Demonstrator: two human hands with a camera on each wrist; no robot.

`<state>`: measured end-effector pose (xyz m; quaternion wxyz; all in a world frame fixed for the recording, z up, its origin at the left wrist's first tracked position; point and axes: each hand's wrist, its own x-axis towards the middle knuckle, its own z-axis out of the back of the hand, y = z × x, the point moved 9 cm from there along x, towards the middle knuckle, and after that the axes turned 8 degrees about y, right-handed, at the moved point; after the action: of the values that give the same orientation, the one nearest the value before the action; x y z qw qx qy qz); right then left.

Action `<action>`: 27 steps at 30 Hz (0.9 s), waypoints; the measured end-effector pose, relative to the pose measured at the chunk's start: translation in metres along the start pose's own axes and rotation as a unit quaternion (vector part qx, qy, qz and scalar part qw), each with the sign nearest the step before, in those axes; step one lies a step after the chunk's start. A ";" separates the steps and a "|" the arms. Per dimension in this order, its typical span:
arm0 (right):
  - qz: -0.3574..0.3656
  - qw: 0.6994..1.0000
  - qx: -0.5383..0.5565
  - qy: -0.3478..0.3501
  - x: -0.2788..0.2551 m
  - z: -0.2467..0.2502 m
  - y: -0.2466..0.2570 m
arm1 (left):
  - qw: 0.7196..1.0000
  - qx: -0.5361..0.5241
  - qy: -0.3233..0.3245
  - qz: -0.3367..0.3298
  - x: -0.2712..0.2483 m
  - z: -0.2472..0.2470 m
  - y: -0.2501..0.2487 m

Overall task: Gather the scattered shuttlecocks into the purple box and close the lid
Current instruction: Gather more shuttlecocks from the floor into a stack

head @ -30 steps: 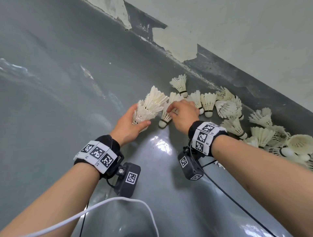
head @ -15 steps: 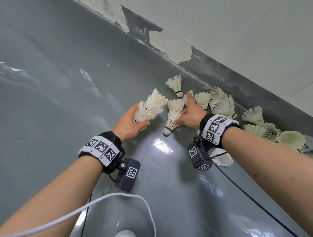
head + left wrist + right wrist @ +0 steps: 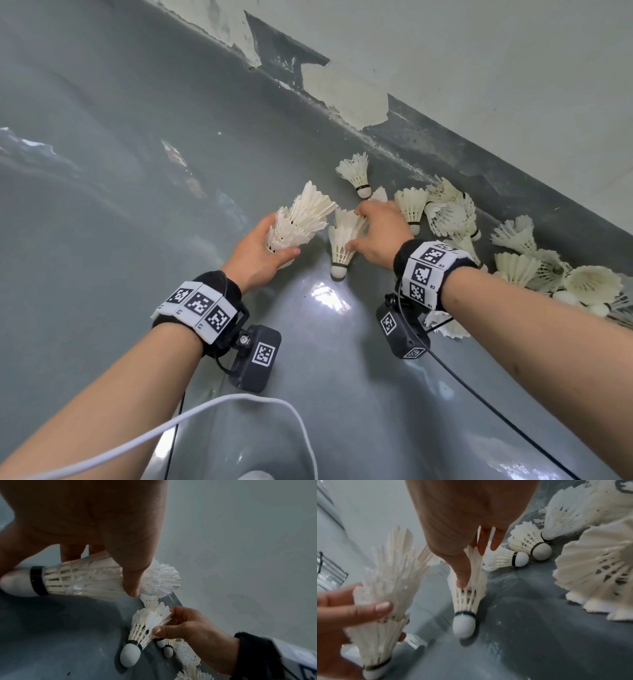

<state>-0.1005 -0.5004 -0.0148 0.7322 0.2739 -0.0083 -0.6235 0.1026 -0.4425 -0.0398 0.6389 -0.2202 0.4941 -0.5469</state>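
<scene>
My left hand [image 3: 265, 251] grips a nested stack of white shuttlecocks [image 3: 301, 219], feathers pointing up and away; the same stack [image 3: 89, 578] fills the left wrist view under my thumb. Just to its right, my right hand [image 3: 375, 233] pinches the feathers of a single shuttlecock [image 3: 342, 240] whose cork tip [image 3: 464, 626] touches or nearly touches the grey floor. In the right wrist view the stack of shuttlecocks [image 3: 385, 588] stands at the left. The purple box is in no view.
Several loose shuttlecocks [image 3: 445, 212] lie along the foot of the wall [image 3: 479, 68], stretching right to a pile [image 3: 565, 274]. One shuttlecock [image 3: 356, 171] lies apart by the wall. A white cable [image 3: 239, 401] and a black cable [image 3: 496, 418] trail over the grey floor [image 3: 102, 171].
My right hand drew one shuttlecock leftward out of the pile toward the stack and now holds it upright on its cork. The left hand stayed put with its stack.
</scene>
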 end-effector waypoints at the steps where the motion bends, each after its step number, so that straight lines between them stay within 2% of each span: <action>1: -0.014 1.000 0.014 0.007 -0.001 0.002 -0.002 | 1.000 0.001 0.000 0.000 -0.001 0.000 0.001; 4: -0.037 0.997 0.073 -0.012 -0.008 0.018 -0.008 | 1.000 0.013 0.000 0.002 -0.003 0.001 0.002; 9: -0.040 0.974 0.171 -0.144 -0.018 0.059 -0.016 | 0.998 0.057 0.005 0.009 -0.006 0.001 0.000; 12: -0.020 0.959 0.220 -0.179 -0.022 0.073 -0.012 | 0.997 0.072 0.013 0.017 -0.007 -0.002 0.000; 18: 0.044 0.976 0.209 -0.044 -0.011 0.041 0.016 | 0.997 0.072 0.033 0.022 -0.007 -0.009 -0.005; 22: 0.032 0.964 0.263 0.004 -0.009 0.033 0.022 | 0.998 0.035 0.044 0.021 -0.009 -0.009 0.000; 25: 0.038 0.959 0.281 0.000 -0.014 0.035 0.031 | 0.999 0.016 0.047 0.005 -0.011 -0.012 -0.004; 27: 0.045 0.979 0.191 -0.058 -0.020 0.046 0.038 | 0.999 -0.018 0.040 -0.017 -0.012 -0.014 -0.013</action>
<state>-0.0864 -0.4975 0.0470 0.6921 0.3719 -0.1818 -0.5913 0.0848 -0.4321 -0.0305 0.6051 -0.2175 0.5254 -0.5573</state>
